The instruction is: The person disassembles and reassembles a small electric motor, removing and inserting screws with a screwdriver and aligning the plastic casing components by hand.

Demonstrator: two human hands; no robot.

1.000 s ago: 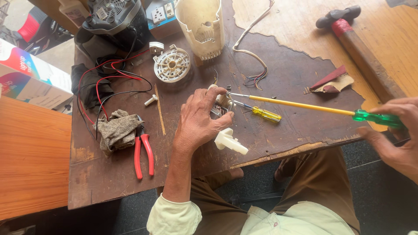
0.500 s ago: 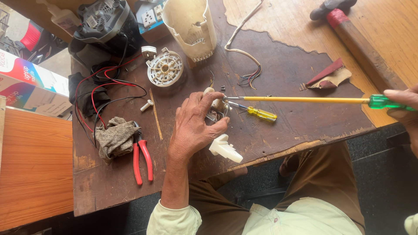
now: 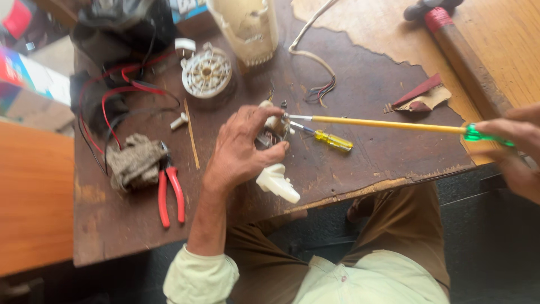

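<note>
From the head camera, the left hand [image 3: 239, 149] clamps a small metal part [image 3: 275, 132] against the scarred, dark worktop [image 3: 365, 90]. The right hand [image 3: 514, 147], blurred at the right edge, grips the green handle of a long yellow-shafted screwdriver [image 3: 388, 124], tip at the part. A short yellow screwdriver [image 3: 329, 139] lies just beside, red-handled pliers [image 3: 170, 188] and a frayed rag [image 3: 134, 162] well left. The near edge is chipped.

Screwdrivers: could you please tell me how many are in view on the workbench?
2. A long screwdriver with a green handle is held in the right hand; a short yellow-handled screwdriver lies beside the left hand. Others may be hidden.
</note>
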